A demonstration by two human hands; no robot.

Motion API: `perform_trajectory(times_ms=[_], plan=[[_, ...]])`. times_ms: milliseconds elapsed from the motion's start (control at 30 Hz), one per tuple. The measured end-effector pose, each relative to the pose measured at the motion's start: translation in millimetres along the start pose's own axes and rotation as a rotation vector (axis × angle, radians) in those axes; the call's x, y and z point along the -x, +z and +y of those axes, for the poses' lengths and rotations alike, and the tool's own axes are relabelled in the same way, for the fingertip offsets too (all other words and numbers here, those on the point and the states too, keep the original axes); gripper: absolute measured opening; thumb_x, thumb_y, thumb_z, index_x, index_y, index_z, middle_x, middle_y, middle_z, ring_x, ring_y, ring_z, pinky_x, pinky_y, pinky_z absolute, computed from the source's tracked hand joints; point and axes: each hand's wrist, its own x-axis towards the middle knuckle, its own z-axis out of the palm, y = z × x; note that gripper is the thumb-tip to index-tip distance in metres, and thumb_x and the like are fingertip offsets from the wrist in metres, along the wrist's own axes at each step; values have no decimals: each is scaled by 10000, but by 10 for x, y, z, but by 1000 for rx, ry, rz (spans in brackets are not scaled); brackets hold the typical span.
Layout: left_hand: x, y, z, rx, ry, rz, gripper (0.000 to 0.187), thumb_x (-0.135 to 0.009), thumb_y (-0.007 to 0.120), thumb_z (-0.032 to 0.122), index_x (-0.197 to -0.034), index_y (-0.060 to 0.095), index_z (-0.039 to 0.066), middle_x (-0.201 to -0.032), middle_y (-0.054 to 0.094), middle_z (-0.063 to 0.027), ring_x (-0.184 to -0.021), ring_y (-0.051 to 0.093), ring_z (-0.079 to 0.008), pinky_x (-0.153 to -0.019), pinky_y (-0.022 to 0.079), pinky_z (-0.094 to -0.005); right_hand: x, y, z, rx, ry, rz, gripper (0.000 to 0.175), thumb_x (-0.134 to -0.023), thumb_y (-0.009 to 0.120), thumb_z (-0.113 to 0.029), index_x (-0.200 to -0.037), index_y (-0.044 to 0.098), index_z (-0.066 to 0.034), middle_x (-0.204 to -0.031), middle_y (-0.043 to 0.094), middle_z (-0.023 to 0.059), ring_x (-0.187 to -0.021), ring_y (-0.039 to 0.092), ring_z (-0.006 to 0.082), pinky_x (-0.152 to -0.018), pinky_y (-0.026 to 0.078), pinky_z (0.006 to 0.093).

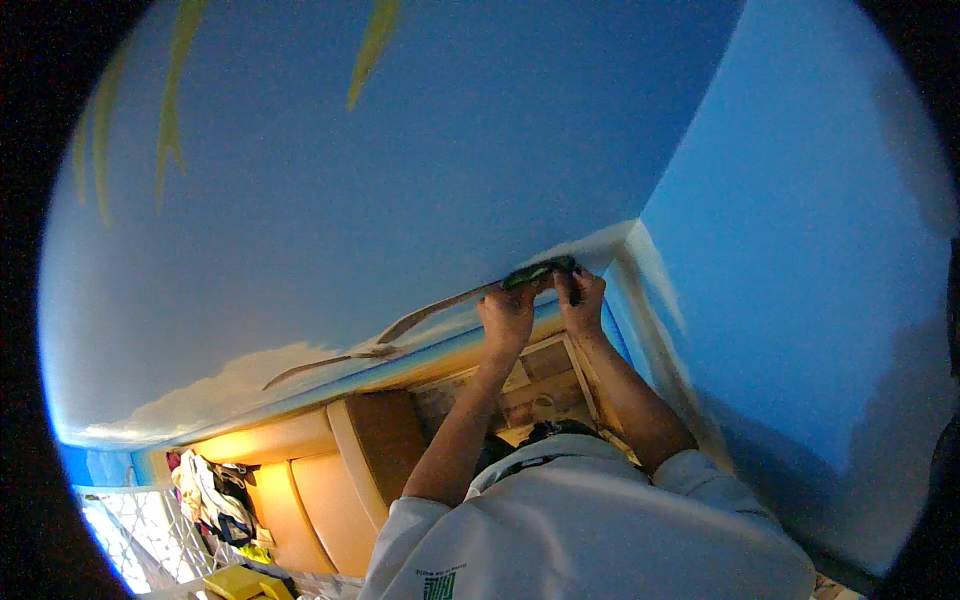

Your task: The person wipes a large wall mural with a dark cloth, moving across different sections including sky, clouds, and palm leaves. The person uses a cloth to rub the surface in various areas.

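Observation:
Both arms are raised to a wall painted as a blue sky (420, 180). My left hand (508, 321) is closed at the left end of a dark green and black object (534, 274), which lies along the wall; its exact kind is unclear. Around its right end, near a black part that points down (575, 291), my right hand (587, 309) has its fingers bent. The hands are close together, and their fingertips are partly hidden. A painted bird (379, 350) with long wings stretches left from the object.
The wall corner (637, 219) is just right of my hands. Below stand a tan padded bench (322, 487) and a wooden floor or panel (544, 375). Clothes (217, 499) hang at lower left beside a white lattice screen (142, 525), above a yellow box (244, 583).

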Motion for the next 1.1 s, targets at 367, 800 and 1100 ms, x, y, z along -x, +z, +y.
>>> perform_trajectory(times_ms=[367, 800, 1100], plan=[[-639, -544, 1341, 243, 136, -35, 242, -950, 655, 222, -910, 744, 1, -753, 713, -165, -654, 659, -233, -634, 499, -386, -1193, -498, -1210, -151, 85, 53, 190, -926, 706, -216, -849, 662, -49, -772, 670, 50, -681, 604, 181, -688, 478, 306], [-146, 641, 366, 134, 257, 129, 300, -920, 666, 229, -734, 694, -5, -643, 643, -194, -629, 614, -400, -617, 453, -471, 7, -349, 431, 434, 99, -60, 152, -967, 606, -158, -1058, 632, -39, -992, 665, 129, -908, 604, 305, -823, 472, 444], [-632, -59, 1443, 425, 212, -16, 328, -951, 650, 291, -839, 729, -7, -634, 656, -141, -597, 636, -286, -571, 453, -408, -1036, -546, -1027, 282, -278, 188, 363, -926, 654, -225, -1205, 585, -3, -1182, 614, 195, -1105, 567, 367, -945, 458, 469]])
